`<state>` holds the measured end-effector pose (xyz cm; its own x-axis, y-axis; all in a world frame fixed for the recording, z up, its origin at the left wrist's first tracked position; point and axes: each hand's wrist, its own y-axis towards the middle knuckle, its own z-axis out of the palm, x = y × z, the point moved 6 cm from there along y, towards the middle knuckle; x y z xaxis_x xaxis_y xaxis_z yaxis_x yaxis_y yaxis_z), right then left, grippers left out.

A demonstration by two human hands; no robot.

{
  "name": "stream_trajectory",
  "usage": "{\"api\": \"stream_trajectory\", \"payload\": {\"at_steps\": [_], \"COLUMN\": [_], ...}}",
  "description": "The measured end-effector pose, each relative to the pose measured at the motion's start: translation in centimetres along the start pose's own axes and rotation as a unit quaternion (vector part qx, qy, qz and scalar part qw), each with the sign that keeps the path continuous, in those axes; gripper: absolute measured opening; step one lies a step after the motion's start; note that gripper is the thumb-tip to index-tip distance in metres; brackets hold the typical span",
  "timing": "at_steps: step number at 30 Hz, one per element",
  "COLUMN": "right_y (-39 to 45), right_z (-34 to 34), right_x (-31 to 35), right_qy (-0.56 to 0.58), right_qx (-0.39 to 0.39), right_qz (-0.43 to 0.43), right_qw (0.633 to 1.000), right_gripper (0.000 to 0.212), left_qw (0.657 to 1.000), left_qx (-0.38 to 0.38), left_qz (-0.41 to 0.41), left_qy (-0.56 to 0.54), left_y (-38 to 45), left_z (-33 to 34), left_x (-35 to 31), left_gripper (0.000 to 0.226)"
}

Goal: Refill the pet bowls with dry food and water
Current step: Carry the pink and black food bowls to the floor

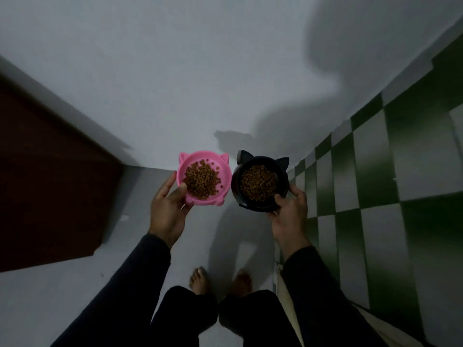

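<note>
Left hand [168, 206] grips the pink bowl [220, 181] and right hand [289, 209] grips the black bowl [235, 181], side by side, both holding kibble [201, 180].

Setting: home interior, we judge; corridor or room corner. Evidence we log: plain pale wall [175, 71] ahead; smooth light floor [62, 296]; dark reddish-brown wooden door [50, 184] at left; green-and-white checkered tiling [388, 171] at right. Bare feet [199, 279] on floor, dark trousers, dark sleeves — we read as domestic dress. Cat-eared pet bowls, pink bowl [220, 176] and black bowl [236, 181], each with brown kibble [201, 180], held in hands. Light dim.
</note>
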<state>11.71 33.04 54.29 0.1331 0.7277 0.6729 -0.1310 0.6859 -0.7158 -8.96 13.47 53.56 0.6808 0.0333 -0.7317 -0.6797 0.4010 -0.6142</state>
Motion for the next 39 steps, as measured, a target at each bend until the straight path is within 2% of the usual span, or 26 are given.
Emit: {"api": "stream_trajectory", "payload": {"at_steps": [20, 28, 39], "right_y": [30.7, 39.2, 46.1], "right_z": [-4.0, -4.9, -5.9], "right_x": [-23.0, -31.6, -36.4], "right_qy": [-0.041, -0.026, -0.074], "right_qx": [-0.094, -0.14, -0.175], "right_qz": [0.035, 0.04, 0.036], "right_qw": [0.994, 0.989, 0.981], "right_gripper": [0.056, 0.052, 0.053], "left_qw": [0.998, 0.996, 0.993], "left_qx": [-0.045, -0.066, -0.093], "left_qz": [-0.051, -0.059, -0.067], "left_qy": [0.003, 0.008, 0.025], "left_y": [27.4, 35.2, 42.0], "left_z": [-7.5, -11.2, -15.5], "left_x": [26.2, 33.2, 37.9], "left_gripper": [0.057, 0.055, 0.057]}}
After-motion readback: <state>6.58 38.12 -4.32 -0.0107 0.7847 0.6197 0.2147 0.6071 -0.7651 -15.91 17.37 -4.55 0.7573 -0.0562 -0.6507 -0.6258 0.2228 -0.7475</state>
